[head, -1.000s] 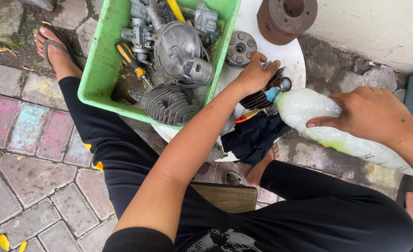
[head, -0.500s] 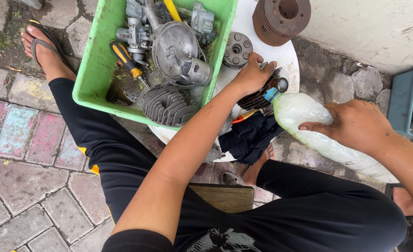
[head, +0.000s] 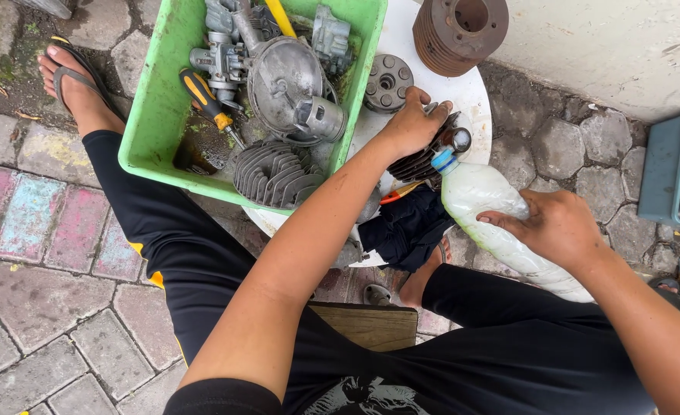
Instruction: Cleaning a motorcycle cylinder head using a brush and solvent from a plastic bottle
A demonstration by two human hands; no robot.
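My left hand (head: 410, 123) grips a dark finned metal part (head: 423, 160) over a round white tray (head: 463, 94). My right hand (head: 559, 229) holds a clear plastic bottle (head: 487, 206) of milky liquid, tilted so its blue neck points at the finned part. A dark cloth (head: 405, 229) lies below the part at the tray's edge. I sit on a wooden stool (head: 370, 324) in black trousers.
A green plastic crate (head: 157, 115) at upper left holds engine parts, a finned cylinder (head: 272, 174) and a yellow-handled screwdriver (head: 205, 100). A rusty finned cylinder (head: 460, 28) and a round disc (head: 387, 83) rest on the tray. A blue bin (head: 669, 170) stands at right. Paving stones surround.
The bottle has swung closer, its neck now right at the finned part. The view has shifted left, bringing the blue bin into sight on the right.
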